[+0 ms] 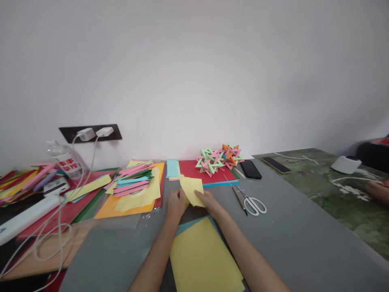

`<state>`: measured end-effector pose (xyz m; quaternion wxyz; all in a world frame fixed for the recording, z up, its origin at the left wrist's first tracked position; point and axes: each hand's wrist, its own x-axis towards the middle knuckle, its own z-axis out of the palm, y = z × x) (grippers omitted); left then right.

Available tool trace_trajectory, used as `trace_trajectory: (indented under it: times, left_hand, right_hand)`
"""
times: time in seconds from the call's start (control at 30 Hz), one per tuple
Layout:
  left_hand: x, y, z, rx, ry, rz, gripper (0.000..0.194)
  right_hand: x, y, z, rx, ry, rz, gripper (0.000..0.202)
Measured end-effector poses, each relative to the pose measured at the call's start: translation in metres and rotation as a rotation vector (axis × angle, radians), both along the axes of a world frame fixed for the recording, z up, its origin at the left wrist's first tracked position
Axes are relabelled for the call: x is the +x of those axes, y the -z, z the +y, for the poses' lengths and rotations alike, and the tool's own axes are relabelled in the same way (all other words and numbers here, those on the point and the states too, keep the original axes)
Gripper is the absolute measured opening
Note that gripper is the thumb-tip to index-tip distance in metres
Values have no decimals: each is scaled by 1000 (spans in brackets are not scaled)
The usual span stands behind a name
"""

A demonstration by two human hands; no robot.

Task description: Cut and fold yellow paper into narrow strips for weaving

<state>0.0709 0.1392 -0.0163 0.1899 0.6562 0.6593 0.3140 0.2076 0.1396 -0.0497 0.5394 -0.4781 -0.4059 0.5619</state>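
Note:
A small piece of yellow paper [192,189] is held up between my two hands, above the grey table. My right hand [208,202] grips its right edge with the thumb across the front. On the other side, my left hand [176,204] is closed at the paper's lower left, its fingertips partly hidden. Below, between my forearms, lie larger yellow sheets [205,255] with a blue sheet [194,226] showing under them. Behind the paper are a red sheet [188,168] and a green-and-pink folded paper star ball [209,161].
White-handled scissors [254,206] and a pen-like tool [240,199] lie to the right, near a black phone [251,169]. Folded paper strips [133,180] are piled at left, beside a bottle [67,160] and white cables [60,219]. Another person's hand [378,191] is at far right.

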Motion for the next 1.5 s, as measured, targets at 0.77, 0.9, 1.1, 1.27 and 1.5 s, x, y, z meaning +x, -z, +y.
trace_trajectory:
  times: [0.77, 0.9, 1.1, 1.27, 1.5]
  left_hand:
    - [1, 7, 1, 94, 90, 166, 31]
    - [-1, 9, 1, 109, 120, 41, 26]
    - [-1, 18, 8, 93, 165, -265, 28]
    - [-1, 26, 19, 65, 56, -578, 43]
    - [3, 26, 21, -94, 161, -915, 40]
  right_hand:
    - [-19, -21, -23, -37, -16, 280, 37]
    - [-24, -22, -27, -112, -110, 376, 29]
    - [-32, -7, -23, -127, -25, 226, 25]
    - [-27, -6, -20, -146, 123, 67, 32]
    - [-25, -19, -27, -218, 51, 8, 12]
